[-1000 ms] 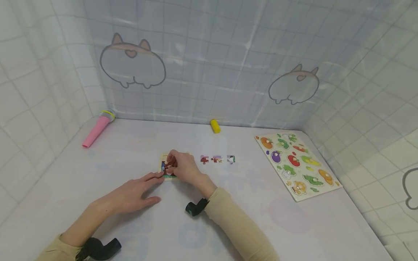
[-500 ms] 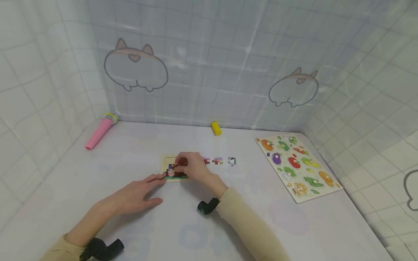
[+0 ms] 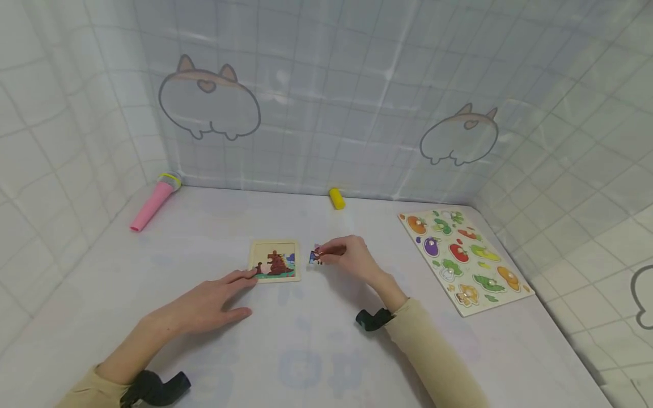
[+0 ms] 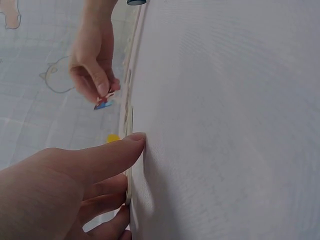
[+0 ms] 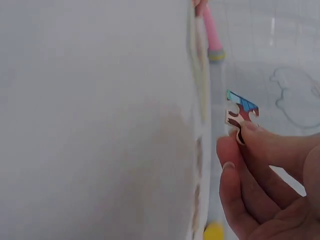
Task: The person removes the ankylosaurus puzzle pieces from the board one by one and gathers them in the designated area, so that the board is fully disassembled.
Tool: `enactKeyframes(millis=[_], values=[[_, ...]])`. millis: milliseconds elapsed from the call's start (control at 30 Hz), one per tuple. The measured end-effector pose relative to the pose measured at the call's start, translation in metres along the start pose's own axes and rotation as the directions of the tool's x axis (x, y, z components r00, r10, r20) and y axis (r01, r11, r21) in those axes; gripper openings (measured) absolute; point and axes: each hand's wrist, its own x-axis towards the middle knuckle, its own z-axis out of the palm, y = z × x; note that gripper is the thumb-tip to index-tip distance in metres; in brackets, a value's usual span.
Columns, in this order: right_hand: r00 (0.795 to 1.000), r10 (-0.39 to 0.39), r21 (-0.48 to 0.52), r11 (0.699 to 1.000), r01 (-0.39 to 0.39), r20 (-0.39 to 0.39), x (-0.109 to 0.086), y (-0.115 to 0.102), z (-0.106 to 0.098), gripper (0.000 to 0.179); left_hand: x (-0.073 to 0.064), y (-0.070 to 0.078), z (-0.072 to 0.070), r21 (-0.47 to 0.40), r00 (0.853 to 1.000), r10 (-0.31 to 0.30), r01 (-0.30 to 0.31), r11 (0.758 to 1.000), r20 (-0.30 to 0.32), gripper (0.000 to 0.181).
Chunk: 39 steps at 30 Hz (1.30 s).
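A small wooden jigsaw tray (image 3: pixel 262 242) lies mid-table, its lower part filled with brown and green picture pieces and its upper left bare wood. My left hand (image 3: pixel 204 306) rests flat beside it, straight fingertips touching its lower left corner; the left wrist view shows those fingers (image 4: pixel 107 155) along the tray's edge. To the right of the tray, my right hand (image 3: pixel 354 262) pinches a jigsaw piece (image 5: pixel 242 107) between thumb and fingers, held above the table. Blue, brown and cream show on that piece. The loose pieces on the table there are mostly hidden by this hand.
A vegetable peg puzzle board (image 3: pixel 464 260) lies at the right. At the back stand out a yellow cylinder (image 3: pixel 336 199) near the wall and a pink toy microphone (image 3: pixel 155 201) at the left. Tile-patterned curtain walls (image 3: pixel 326 113) enclose the table.
My right hand has lifted away from over the tray and moved right, carrying a jigsaw piece, uncovering the tray's picture. The left hand stays at the tray's corner.
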Motion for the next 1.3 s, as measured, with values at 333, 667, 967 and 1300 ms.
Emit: enactKeyframes(millis=[333,667,967,1300], values=[[0.999,-0.009,-0.03,0.999,0.011,0.045,-0.011,0.021,-0.003,0.012,0.0,-0.001,0.0,0.007,1.0,0.014,-0.013,1.0,-0.013,0.066],[0.999,-0.036,-0.203,0.979,0.031,-0.02,-0.01,0.019,0.005,0.011,-0.001,0.003,-0.003,0.013,0.999,0.022,-0.021,1.0,-0.03,0.063],[0.997,-0.068,-0.274,0.96,0.059,-0.024,-0.009,0.024,0.009,0.01,0.0,0.002,-0.002,0.018,0.999,0.029,-0.028,0.999,-0.03,0.064],[0.998,-0.045,-0.29,0.957,0.03,-0.046,-0.01,0.024,0.011,0.005,0.0,0.002,0.001,0.03,0.997,0.05,-0.048,0.998,-0.052,0.063]])
